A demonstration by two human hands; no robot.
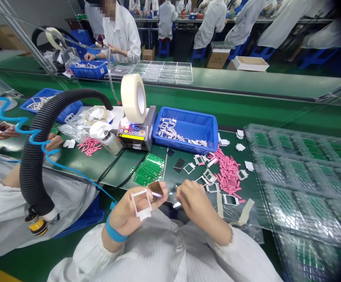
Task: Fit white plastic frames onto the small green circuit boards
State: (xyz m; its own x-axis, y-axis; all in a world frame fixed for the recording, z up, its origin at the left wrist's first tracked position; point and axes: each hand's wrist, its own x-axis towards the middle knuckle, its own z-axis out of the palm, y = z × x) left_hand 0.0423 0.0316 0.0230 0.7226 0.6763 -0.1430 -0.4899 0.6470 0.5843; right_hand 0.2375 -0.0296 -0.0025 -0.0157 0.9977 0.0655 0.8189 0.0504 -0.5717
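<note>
My left hand [132, 209], with a blue wrist strap [114, 231] on it, grips a small white plastic frame [141, 203]. A dark, glossy display panel [155, 190] lies across the fingers of the same hand. To its right, my right hand [192, 199] has its fingers curled together at the table's front edge. Beside those fingertips show a shiny clear bit of film [174, 192] and a small white piece [176, 204]; whether the fingers grip either is hidden. Green circuit boards [149, 169] lie just beyond my left hand.
Loose white frames [210, 176] and pink strips [229, 172] spread to the right, below a blue bin [188, 127]. Clear trays of boards [302, 168] stand far right. A tape roll [133, 98] tops a machine [138, 131]. A black hose [32, 156] arches left, near a co-worker's hands.
</note>
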